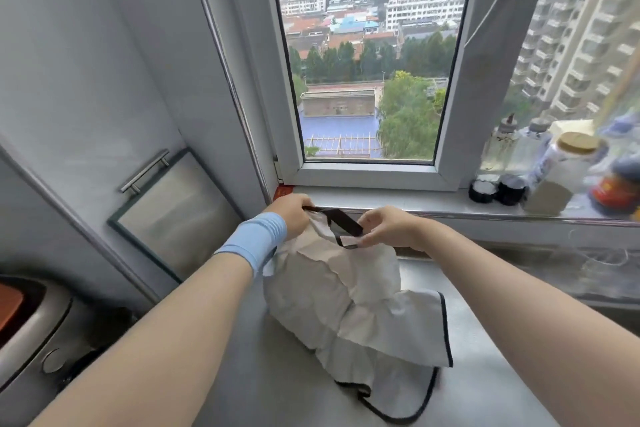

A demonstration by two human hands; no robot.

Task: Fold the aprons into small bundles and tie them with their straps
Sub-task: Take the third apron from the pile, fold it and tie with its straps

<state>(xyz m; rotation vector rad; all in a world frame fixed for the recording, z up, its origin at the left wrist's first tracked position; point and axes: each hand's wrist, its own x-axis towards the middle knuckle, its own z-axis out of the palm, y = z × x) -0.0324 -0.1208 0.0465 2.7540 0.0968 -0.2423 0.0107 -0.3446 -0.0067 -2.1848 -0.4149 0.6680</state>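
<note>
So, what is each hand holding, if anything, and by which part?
Both hold the apron by its black strap: the left hand grips one end, the right hand pinches it further along.

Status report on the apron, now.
Left hand grips dark strap; right hand pinches same strap. White apron bunched on counter, hem trailing loose. Nothing blocking.
</note>
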